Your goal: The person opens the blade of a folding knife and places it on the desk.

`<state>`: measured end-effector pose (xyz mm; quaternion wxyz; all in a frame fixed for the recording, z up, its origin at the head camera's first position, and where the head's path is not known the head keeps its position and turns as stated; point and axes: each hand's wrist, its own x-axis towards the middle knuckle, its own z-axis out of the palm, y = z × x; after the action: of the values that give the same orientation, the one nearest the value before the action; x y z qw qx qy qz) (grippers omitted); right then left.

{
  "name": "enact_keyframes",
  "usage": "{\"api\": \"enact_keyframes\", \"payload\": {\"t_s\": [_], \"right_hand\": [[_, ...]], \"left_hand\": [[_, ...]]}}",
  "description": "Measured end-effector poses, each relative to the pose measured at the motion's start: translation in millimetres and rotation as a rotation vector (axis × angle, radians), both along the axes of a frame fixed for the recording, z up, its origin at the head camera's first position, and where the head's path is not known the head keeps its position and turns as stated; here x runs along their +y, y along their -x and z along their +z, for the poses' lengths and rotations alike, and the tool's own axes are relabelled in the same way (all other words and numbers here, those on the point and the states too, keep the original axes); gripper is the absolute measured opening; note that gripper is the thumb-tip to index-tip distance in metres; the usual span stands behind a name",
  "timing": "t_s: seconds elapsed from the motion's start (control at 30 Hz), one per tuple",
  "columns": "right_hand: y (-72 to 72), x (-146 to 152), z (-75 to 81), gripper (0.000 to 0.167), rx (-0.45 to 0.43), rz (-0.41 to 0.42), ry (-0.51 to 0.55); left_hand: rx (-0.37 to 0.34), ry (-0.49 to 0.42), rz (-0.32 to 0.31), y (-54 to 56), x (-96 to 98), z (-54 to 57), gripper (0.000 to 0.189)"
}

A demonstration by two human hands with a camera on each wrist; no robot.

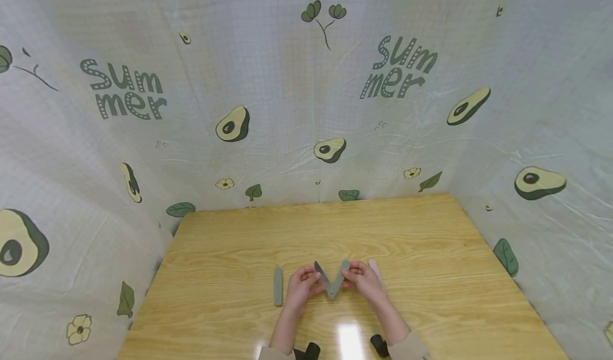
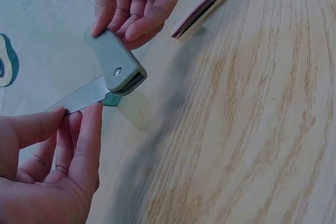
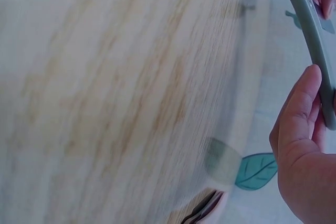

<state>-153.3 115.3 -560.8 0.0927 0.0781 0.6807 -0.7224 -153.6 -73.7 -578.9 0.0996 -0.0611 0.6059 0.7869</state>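
Between the two hands a folding knife is held partly unfolded in a V, its pivot end toward the person. My left hand [image 1: 300,286] pinches the dark metal blade [image 2: 84,96] between thumb and fingers. The grey-green handle [image 2: 114,59] is gripped by my right hand [image 1: 362,278], with the thumb along its side in the right wrist view [image 3: 313,51]. A second grey-green folding knife [image 1: 278,286] lies folded on the table, left of the left hand. Just beyond the right hand lies a pink folding knife [image 1: 376,272], partly covered by that hand in the head view.
The wood-grain table [image 1: 230,237] is bordered at the back and sides by a pale cloth [image 1: 278,83] printed with avocados and leaves. Black wrist devices [image 1: 312,350] show near the sleeves. A bright glare patch lies on the table between the forearms.
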Motion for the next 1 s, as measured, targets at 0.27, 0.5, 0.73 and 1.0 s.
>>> {"api": "enact_keyframes", "payload": {"t_s": [0.27,0.5,0.73,1.0], "right_hand": [[0.3,1.3,-2.4,0.029,-0.009,-0.027,-0.004],[1.3,3.4,-1.9,0.03,-0.013,-0.039,0.022],[0.4,5.7,-1.1,0.03,-0.009,-0.052,0.011],[-0.9,6.3,0.8,0.027,-0.011,-0.06,0.033]], "left_hand": [[-0.005,-0.015,0.017,0.6,-1.4,-0.2,0.023],[-0.013,-0.055,0.063,0.8,-1.1,2.5,0.019],[-0.009,-0.058,0.094,-0.5,-0.6,6.4,0.021],[-0.015,-0.065,0.132,-1.5,0.3,7.3,0.019]]}}
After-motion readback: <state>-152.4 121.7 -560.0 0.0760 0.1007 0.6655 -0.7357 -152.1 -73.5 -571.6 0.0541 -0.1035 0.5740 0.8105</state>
